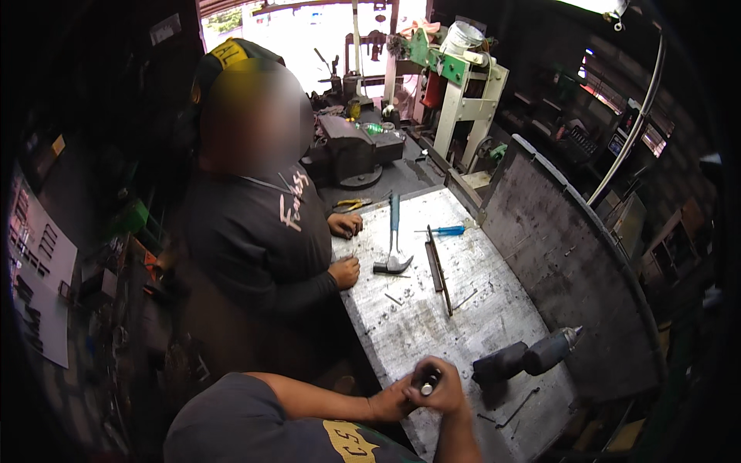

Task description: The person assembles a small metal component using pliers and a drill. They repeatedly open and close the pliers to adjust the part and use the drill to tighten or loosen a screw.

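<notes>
Low in the view, my right hand (440,384) is closed, its fingers curled round a small dark cylindrical piece (428,387) with a shiny round metal end. My left hand (390,400) meets it from the left, fingers closed and partly hidden behind the right hand. Whether the left one grips the same piece is hidden. Both hands are over the near part of a scuffed metal worktable (370,328). Just right of them lies a dark cordless drill (525,357), its metal chuck pointing right. A thin metal rod (519,407) lies nearer to me.
A claw hammer (395,235), a blue screwdriver (444,231), dark metal bars (438,270) and pliers (353,204) lie farther up. A co-worker (258,224) stands left, hands on the table edge. An upright metal panel (571,262) walls the right side; a vise (347,150) stands behind.
</notes>
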Tool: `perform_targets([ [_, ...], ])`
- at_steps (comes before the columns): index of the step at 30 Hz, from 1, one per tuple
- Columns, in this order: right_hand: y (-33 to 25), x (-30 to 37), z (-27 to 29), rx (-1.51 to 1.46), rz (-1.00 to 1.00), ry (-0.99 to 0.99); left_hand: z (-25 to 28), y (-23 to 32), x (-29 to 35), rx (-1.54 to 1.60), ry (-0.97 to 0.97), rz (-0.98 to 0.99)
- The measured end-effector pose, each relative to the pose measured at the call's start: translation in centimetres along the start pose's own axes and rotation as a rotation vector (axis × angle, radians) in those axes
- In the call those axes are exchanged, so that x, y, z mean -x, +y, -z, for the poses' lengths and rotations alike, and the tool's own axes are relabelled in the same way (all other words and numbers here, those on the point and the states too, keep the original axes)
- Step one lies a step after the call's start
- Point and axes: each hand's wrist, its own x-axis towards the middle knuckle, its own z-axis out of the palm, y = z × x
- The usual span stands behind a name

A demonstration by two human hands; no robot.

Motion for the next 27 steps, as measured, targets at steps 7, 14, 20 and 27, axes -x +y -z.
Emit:
perform_targets([
  [7,1.7,1.1,1.6,-0.208,0.055,-0.164,6.1,-0.4,-7.2,-0.178,-0.378,-0.176],
  [14,-1.6,1.3,-2.5,0.099,0.23,0.206,-1.9,-0.2,0.9,-0.33,0.238,0.121],
  [20,1.8,-3.5,4.8,-0.322,-0.142,-0.768,2.8,-0.3,-1.7,-0.263,-0.138,0.049],
  [27,-1.9,4.5,-6.1,0.239,0.052,0.686,3.3,-1.6,-3.3,-0.694,-0.009,-0.092],
])
